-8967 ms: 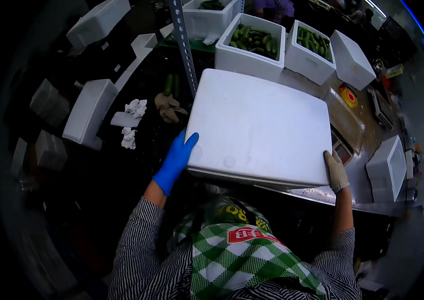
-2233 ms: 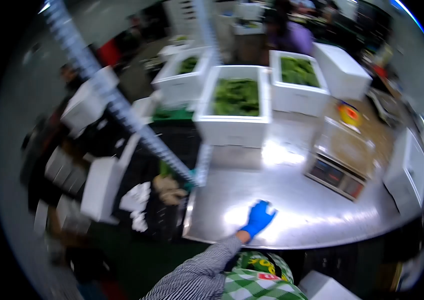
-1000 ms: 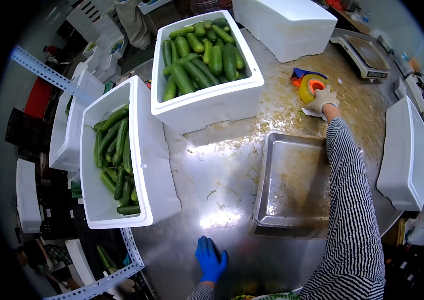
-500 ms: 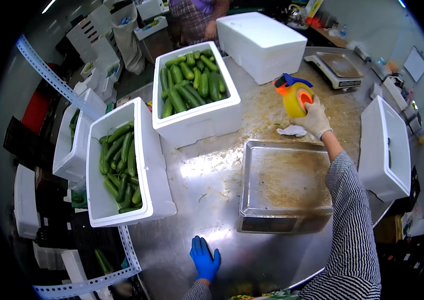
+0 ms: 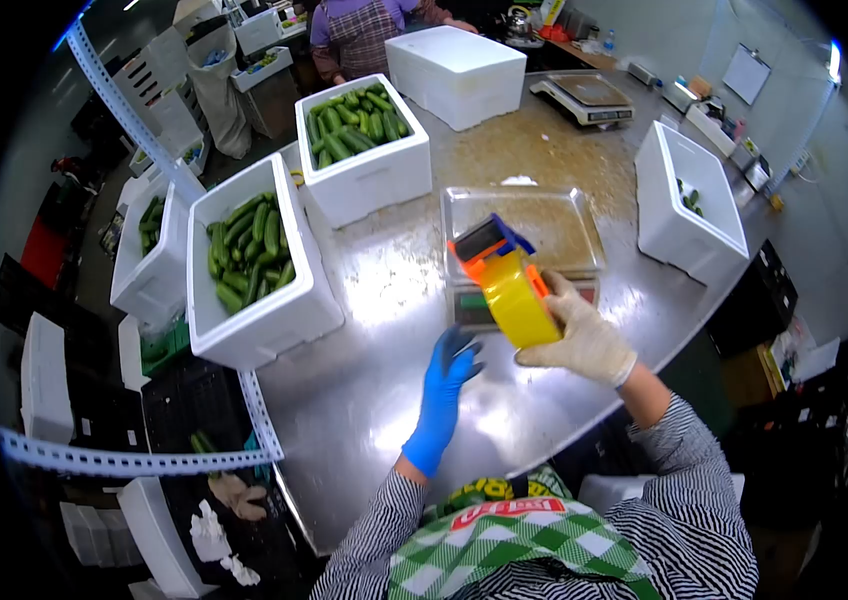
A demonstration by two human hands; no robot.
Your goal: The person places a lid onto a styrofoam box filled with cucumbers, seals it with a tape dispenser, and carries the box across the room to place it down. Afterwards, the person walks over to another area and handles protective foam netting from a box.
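Note:
My right hand, in an off-white knitted glove, grips a tape dispenser with a yellow roll and orange and blue parts. The dispenser is held over the front of the weighing scale, hiding part of its display. My left hand, in a blue glove with dark fingertips, is raised just left of the dispenser. Its fingers are apart, with nothing in them, and a gap separates it from the roll.
White foam boxes of cucumbers stand at the left and back. A closed foam box and a second scale sit farther back. Another foam box is at right. Across the table stands a person.
My right hand has brought the tape dispenser from the back right of the table toward me. My left hand has lifted off the tabletop toward it. The camera view has shifted.

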